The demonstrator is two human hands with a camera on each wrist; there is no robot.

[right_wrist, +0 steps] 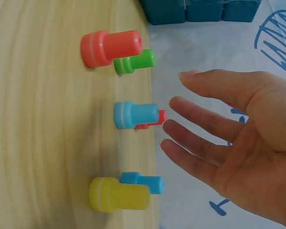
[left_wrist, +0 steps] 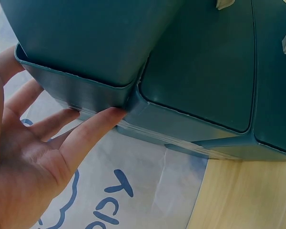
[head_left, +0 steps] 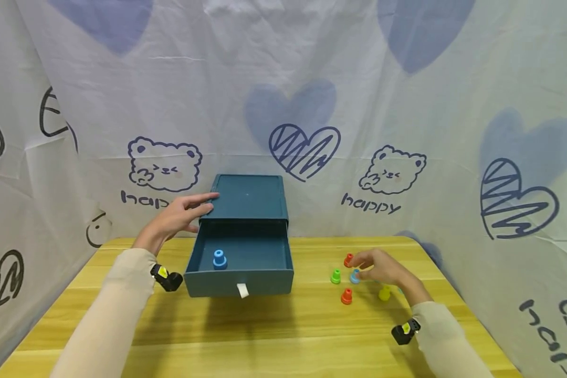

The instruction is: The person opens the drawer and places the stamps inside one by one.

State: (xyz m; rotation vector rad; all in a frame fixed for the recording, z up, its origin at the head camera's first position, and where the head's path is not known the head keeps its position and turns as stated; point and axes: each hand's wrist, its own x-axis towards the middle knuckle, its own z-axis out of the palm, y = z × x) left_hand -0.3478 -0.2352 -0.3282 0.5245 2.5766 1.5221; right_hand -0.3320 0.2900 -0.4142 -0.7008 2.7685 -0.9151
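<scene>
A dark teal drawer cabinet (head_left: 250, 197) stands at the back of the table, its top drawer (head_left: 240, 283) pulled out. Inside that drawer sits a blue stepped plastic peg (head_left: 219, 261). My left hand (head_left: 172, 220) touches the cabinet's upper left side with spread fingers; the left wrist view shows the fingertips (left_wrist: 115, 112) along its edge. On the right, my right hand (head_left: 382, 270) hovers over loose pegs, its fingers slightly bent and holding nothing. Nearest to it is a light blue peg (right_wrist: 136, 115), standing apart from the fingers in the right wrist view.
Around the right hand stand a green peg (head_left: 336, 276), two red pegs, the front one (head_left: 347, 297) closer to me, a yellow peg (head_left: 385, 293) and another blue peg (right_wrist: 143, 182). A white tab (head_left: 243, 290) hangs from the drawer front. Printed cloth (head_left: 312, 68) closes off the back and sides.
</scene>
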